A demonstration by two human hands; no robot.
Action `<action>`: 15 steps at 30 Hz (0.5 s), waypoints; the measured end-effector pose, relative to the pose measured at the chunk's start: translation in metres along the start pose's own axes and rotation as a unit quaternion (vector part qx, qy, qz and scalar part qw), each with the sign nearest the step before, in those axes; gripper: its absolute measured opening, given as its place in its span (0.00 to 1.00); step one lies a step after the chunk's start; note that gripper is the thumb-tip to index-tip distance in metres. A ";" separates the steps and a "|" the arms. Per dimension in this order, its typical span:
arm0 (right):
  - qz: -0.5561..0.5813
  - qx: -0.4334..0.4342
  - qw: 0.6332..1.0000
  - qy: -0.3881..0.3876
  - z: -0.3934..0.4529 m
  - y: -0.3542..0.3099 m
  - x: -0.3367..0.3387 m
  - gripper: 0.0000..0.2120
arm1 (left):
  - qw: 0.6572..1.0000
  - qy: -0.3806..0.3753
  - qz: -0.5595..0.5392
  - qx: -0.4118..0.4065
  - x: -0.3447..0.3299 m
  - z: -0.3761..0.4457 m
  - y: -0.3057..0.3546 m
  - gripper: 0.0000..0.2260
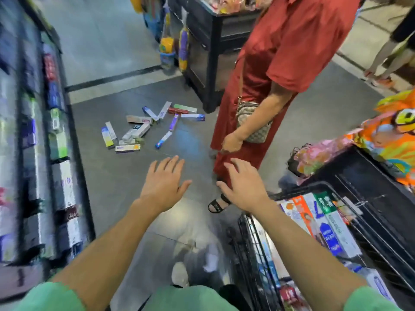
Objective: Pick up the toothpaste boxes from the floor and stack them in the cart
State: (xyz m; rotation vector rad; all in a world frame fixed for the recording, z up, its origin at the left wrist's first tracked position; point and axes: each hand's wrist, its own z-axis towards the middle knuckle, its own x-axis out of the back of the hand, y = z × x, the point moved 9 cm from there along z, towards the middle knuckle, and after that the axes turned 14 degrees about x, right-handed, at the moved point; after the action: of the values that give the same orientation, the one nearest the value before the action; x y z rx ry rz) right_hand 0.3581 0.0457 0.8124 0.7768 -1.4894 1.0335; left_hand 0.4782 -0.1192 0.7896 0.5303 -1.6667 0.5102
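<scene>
A: Reaching out over the floor point(116, 176), both arms are stretched forward. The left hand point(162, 182) has its fingers straight and spread, palm down, holding nothing. The right hand point(243, 187) is the same: fingers loose and apart, nothing in it.

B: And the toothpaste boxes point(143, 129)?

A: Scattered on the dark floor, farther off than the hands and a little to the left. They lie flat at all angles, some overlapping in a small heap at the left of the group, others apart toward the right. Neither hand touches them.

B: Where is the cart point(251, 243)?

A: Near right, a black wire one. Its near-left corner sits just under the right forearm. Several boxes already in the cart point(314, 216) lie side by side, long sides together, with more seen through the wire below.

B: Anything else around?

A: A shelf point(33, 153) of goods runs along the left, blurred. A person in a red dress point(280, 63) stands just right of the scattered boxes, with a patterned bag point(253, 124) at the hip and a black sandal point(219, 204) close to the right hand. A black display stand point(213, 41) is behind them, far centre. Bright packets point(386, 140) pile up on the right above the cart.
</scene>
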 end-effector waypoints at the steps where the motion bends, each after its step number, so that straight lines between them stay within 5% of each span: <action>1: -0.008 0.018 1.000 -0.003 0.020 -0.017 0.002 0.31 | 1.000 0.001 -0.001 0.022 0.002 0.002 -0.029 0.32; 15: -0.057 0.193 0.974 -0.101 0.254 -0.165 -0.036 0.34 | 0.973 -0.017 -0.015 0.231 -0.007 0.040 -0.297 0.31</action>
State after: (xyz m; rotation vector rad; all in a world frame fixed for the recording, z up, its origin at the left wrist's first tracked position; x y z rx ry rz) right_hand 0.4090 -0.2548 0.8059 1.2599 -1.4107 1.2012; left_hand 0.6273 -0.3796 0.7876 0.9057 -1.5709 0.8808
